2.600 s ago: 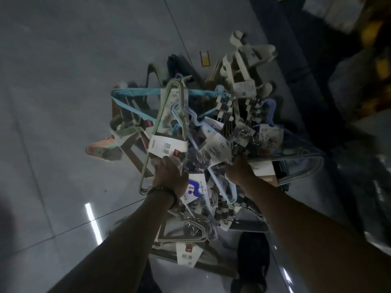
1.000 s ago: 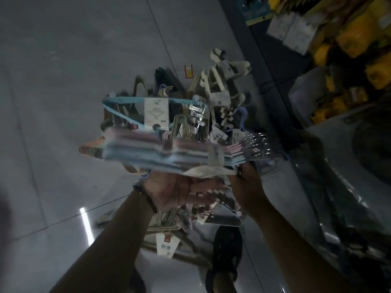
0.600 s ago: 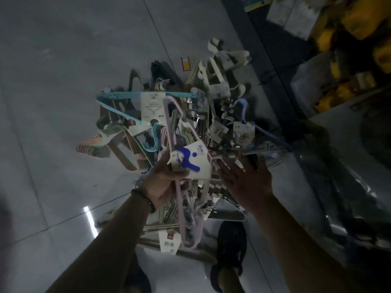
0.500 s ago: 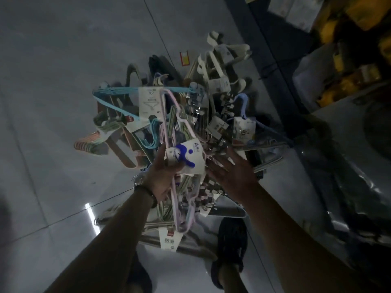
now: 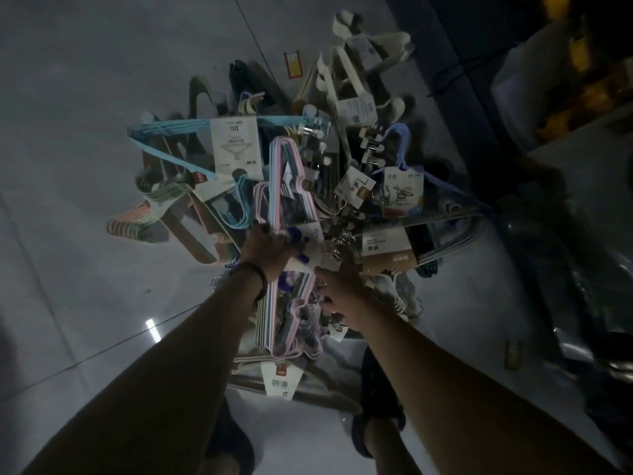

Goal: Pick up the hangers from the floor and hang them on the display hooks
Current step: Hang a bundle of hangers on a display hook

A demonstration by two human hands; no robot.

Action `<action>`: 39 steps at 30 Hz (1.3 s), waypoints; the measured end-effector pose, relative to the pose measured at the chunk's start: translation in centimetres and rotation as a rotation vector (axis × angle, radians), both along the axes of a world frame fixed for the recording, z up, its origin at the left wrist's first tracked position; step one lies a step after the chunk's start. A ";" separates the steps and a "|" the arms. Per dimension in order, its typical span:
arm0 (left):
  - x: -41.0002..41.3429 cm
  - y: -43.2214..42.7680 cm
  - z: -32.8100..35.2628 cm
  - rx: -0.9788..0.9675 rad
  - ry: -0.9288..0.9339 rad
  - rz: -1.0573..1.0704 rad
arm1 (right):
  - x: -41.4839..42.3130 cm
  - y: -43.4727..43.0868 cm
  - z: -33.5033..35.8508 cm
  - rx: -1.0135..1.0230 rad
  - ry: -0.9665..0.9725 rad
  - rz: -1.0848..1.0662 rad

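the left hand point(image 5: 265, 250) was clamped around the middle of a bundle of pink and blue hangers point(image 5: 287, 186), thumb and fingers wrapped over the white card with blue print point(image 5: 308, 248) that bound them; the bundle stood roughly upright, its ends reaching above and below the fist, lifted over the heap. a dark wristband point(image 5: 253, 273) sat on that wrist. the right hand point(image 5: 342, 286) was just beside it, nearly touching the card, reaching down into the metal clips point(image 5: 337, 243) of the heap; its fingers were buried among the hangers, so whether they held anything could not be told. the heap of hangers point(image 5: 346, 186) lay on the grey tiled floor point(image 5: 85, 97) in front of the person: a light blue bundle point(image 5: 164, 128) with a tall white label point(image 5: 236, 145) at the upper left, cream hangers point(image 5: 356, 80) at the top, a striped green and orange bundle point(image 5: 133, 224) at the left, and a grey bundle point(image 5: 455, 234) at the right. a small red and yellow tag point(image 5: 294, 65) lay on the floor beyond the heap. a dark shoe point(image 5: 376, 395) showed below the right forearm. the scene was dim.
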State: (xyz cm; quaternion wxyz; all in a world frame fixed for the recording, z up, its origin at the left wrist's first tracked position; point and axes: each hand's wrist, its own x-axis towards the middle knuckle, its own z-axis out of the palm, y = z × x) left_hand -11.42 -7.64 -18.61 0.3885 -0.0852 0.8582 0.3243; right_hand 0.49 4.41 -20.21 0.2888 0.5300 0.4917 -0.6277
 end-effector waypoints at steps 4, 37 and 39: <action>1.0 -0.3 2.2 0.078 -0.006 0.049 | 0.5 1.6 1.7 0.197 0.088 0.232; 18.6 5.5 69.2 0.490 0.190 -0.120 | 14.4 10.5 72.1 1.136 0.479 0.506; 19.9 4.5 69.7 0.483 0.285 -0.182 | 18.4 10.4 74.4 1.254 0.453 0.430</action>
